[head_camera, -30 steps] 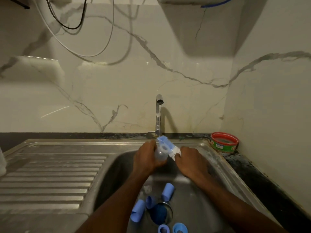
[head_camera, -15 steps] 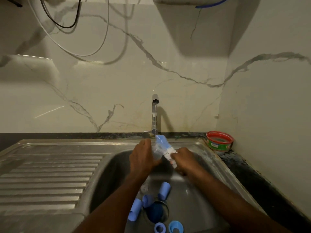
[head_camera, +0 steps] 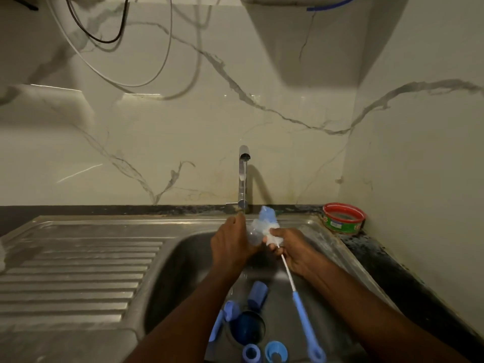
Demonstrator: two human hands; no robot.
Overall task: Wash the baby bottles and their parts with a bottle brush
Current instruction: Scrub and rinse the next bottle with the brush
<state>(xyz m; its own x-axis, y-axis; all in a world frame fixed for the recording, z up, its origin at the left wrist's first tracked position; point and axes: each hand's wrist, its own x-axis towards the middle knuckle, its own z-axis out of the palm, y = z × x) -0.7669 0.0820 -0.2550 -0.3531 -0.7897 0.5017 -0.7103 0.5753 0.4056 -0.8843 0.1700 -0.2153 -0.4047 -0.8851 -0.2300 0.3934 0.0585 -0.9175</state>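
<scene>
A clear bottle (head_camera: 253,235) is held in the left hand (head_camera: 230,244), with the fingers curled round it, over the far part of the sink (head_camera: 183,258). It sits just under the thin stream from the tap (head_camera: 243,176). The brush (head_camera: 268,224) is held by the right hand (head_camera: 290,251), which pinches it just below the white and blue head. The brush's long line runs from the head, far and a bit left, down to the blue handle, near and right. The head lies just right of the bottle and touches it. The mouth of the bottle cannot be seen clearly. The next move likely needs the head lined up with that mouth. Blue parts (head_camera: 258,294) lie near the drain, well below the hands.
</scene>
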